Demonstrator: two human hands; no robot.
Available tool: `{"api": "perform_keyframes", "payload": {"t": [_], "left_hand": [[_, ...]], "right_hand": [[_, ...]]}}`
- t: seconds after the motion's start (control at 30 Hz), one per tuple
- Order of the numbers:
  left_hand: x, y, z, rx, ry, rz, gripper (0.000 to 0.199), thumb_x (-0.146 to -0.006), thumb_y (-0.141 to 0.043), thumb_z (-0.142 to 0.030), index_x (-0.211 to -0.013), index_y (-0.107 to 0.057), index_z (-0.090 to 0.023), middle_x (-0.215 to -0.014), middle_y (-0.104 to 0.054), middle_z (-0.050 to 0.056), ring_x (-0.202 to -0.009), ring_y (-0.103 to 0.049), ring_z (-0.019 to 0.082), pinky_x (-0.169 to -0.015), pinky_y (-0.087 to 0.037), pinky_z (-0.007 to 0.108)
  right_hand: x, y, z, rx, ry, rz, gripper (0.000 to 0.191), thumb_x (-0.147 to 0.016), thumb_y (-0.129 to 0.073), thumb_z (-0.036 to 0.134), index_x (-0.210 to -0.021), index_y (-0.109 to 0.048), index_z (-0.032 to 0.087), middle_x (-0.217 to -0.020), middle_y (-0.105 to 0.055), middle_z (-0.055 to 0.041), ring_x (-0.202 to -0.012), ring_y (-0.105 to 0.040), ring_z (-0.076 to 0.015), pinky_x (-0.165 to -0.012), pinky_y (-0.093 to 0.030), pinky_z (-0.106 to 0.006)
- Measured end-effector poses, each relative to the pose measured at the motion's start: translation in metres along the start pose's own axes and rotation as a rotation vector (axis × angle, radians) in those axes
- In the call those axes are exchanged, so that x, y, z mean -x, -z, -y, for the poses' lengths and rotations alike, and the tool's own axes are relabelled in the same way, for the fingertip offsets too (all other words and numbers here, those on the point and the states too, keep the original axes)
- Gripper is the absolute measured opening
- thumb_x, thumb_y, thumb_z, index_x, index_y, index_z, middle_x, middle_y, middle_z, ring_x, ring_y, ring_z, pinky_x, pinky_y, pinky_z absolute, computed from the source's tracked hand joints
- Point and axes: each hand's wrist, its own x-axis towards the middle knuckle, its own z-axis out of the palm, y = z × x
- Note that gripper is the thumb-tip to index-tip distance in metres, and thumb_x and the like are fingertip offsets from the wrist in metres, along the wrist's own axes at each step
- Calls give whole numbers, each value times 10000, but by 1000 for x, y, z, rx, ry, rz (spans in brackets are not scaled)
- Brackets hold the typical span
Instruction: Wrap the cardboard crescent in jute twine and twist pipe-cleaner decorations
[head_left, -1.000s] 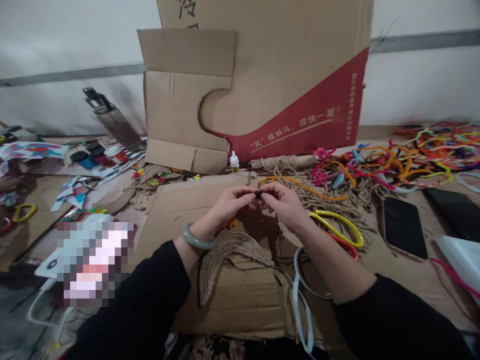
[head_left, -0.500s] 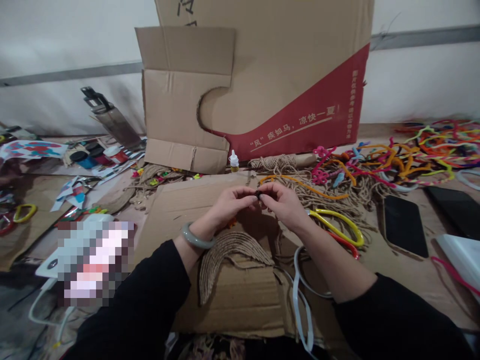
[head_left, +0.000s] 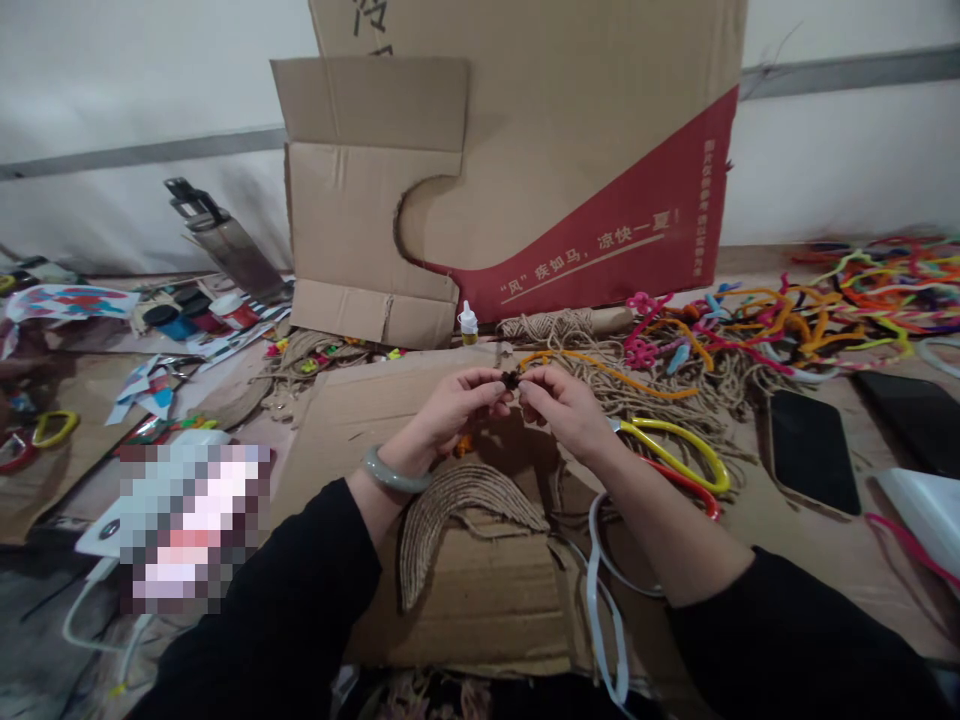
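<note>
both hands meet above the far edge of the flat cardboard sheet (head_left: 450,600): the left hand (head_left: 450,410) and right hand (head_left: 566,405) each pinch a small dark piece (head_left: 511,380) between thumb and fingertips. yellow-handled scissors (head_left: 675,455) lie just right.

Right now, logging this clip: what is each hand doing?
Left hand: pinched shut on the small dark piece.
Right hand: pinched shut on the same piece.
</note>
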Motion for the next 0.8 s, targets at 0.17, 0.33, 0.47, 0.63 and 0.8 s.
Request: {"api": "perform_keyframes", "payload": {"t": [0.17,0.33,0.47,0.63,0.8], "left_hand": [[-1,-1,3,-12,-3,12,274,-625,-774,-227,-850,-656,-124,-686,-675,6,-561,-616,66,-592,-478,184],[0,-1,2,-20,5,5,264,-642,-765,-224,-857,-650,-122,-684,-671,7,-549,-612,64,-584,-475,186],[0,1,0,-12,-7,-3,277,-635,-771,-245,-857,-649,-134,-692,-670,2,-549,-607,61,-560,-462,177],[-1,1,0,-40,21,12,300,-624,-779,-285,-846,-644,-133,-689,-659,1,-547,-590,59,-528,-431,175],[-2,3,-6,-80,-22,-4,296,-665,-748,-332,-844,-630,-128,-677,-643,1,-551,-587,64,-517,-412,180]], "right_hand": [[1,-1,1,26,16,-22,191,-731,-562,370,-750,-565,179,-575,-515,37,-488,-462,-88,-465,-410,-229],[0,-1,1,29,25,-4,218,-738,-548,398,-775,-569,184,-589,-518,30,-493,-473,-96,-471,-418,-239],[1,1,-6,159,156,-88,198,-767,-552,356,-868,-581,187,-685,-577,-1,-551,-520,-120,-539,-449,-272],[4,4,-7,528,451,-98,144,-819,-500,210,-875,-632,203,-860,-669,-67,-802,-609,-179,-747,-471,-318],[5,7,-5,618,485,-116,160,-846,-486,211,-810,-641,203,-845,-686,-58,-792,-625,-173,-728,-460,-290]]}}
